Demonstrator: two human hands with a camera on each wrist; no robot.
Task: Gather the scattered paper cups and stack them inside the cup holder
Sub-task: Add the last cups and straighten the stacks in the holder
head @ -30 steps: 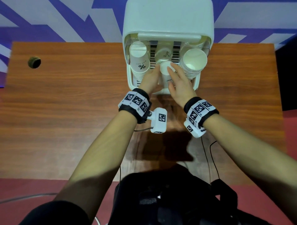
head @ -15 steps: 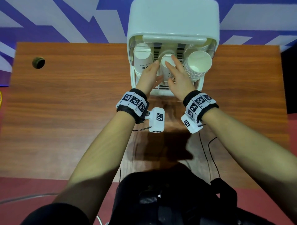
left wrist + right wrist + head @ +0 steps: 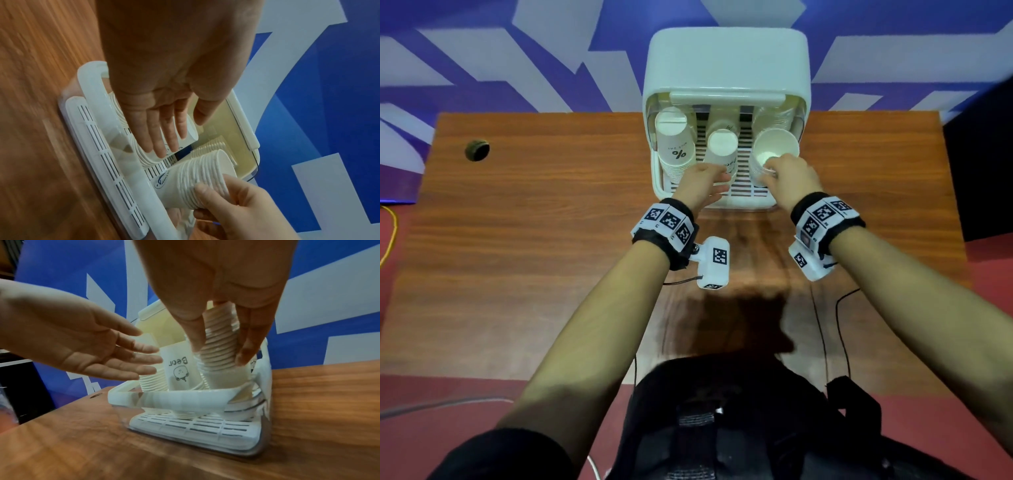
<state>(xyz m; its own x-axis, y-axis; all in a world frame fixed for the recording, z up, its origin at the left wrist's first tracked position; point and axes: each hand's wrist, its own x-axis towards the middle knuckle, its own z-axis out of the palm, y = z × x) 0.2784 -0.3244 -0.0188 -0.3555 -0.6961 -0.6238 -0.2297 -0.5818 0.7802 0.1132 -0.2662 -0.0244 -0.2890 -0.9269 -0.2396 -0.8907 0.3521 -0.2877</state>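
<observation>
Wooden table [image 3: 551,240], blue-white wall [image 3: 517,51]; right fingers [image 3: 246,352] around cup stack [image 3: 218,347], left fingers [image 3: 160,134] spread, empty.

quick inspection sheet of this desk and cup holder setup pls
surface: wooden table, with a round hole near its far left corner
job's things: white cup holder holds three cup stacks: left stack and middle stack bottom-up, right stack mouth-up and tilted
clutter: nothing seen
hands: left hand open, fingers straight, by the middle stack; right hand pinches the right stack's rims
cables: black leads run from the wrist cameras; yellow cable on the floor, left
surroundings: blue and white wall, red floor
</observation>
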